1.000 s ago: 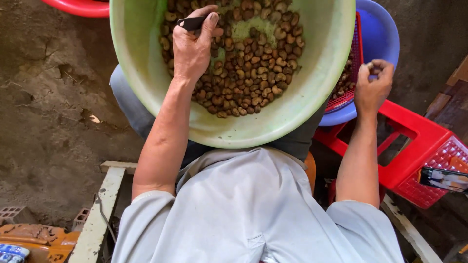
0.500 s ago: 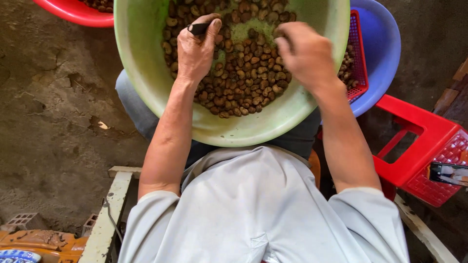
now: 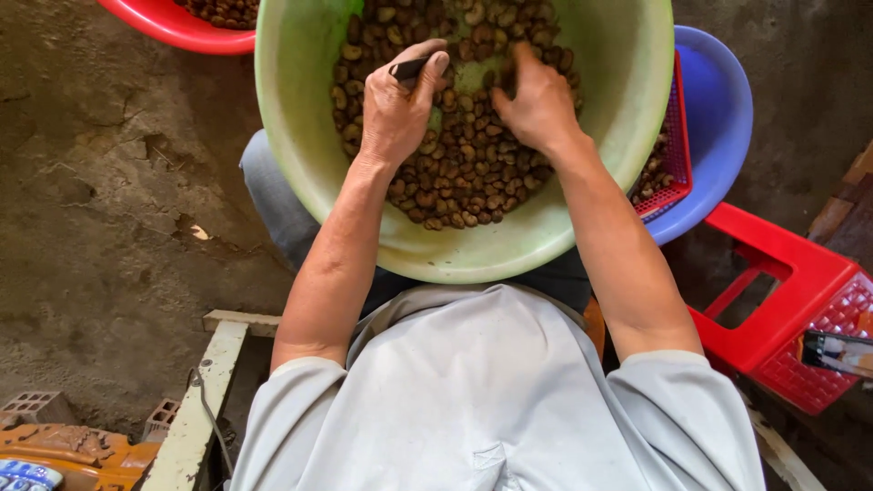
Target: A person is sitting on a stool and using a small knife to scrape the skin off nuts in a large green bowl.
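Head view: our left hand (image 3: 396,114) grips a dark small knife (image 3: 409,68) over the green basin (image 3: 291,136) on our lap; our right hand (image 3: 536,100) digs into the brown nuts (image 3: 464,173), fingers curled, best pinching just one.

Bare, cracked earthen floor (image 3: 100,209), damp-looking, in soft daylight. Red plastic stool (image 3: 782,309) low at right. Pale wooden plank (image 3: 195,409) lower left, with grey hollow bricks (image 3: 36,405) and an orange object (image 3: 64,450) beside it.
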